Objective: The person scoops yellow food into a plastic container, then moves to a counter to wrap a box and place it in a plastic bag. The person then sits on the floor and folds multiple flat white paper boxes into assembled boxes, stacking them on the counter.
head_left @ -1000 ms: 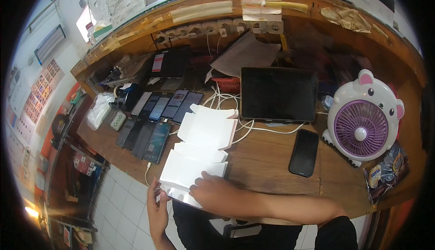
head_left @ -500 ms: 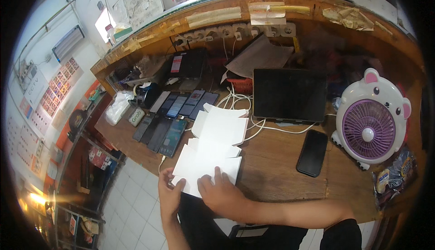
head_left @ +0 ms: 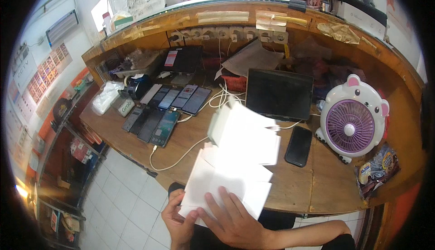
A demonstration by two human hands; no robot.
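A white unfolded cardboard box with slits and flaps along its edges reaches from the desk's front edge toward the middle, its far end tilted up. At its near left corner my left hand is closed, pinching the card's edge between thumb and fingers. My right hand lies on the near panel, its fingers spread and stretched over the white surface. Its thumb points toward the left thumb. The card's underside is mostly hidden.
Several phones lie left of the card, a white cable beside them. A black tablet leans behind it. To the right are a black phone, a bear-shaped fan and a snack packet.
The cardboard has come nearer to me and its far end has lifted off the desk, turning slightly right. Both hands moved down with it, and my right fingers spread wider. The view shifted a little.
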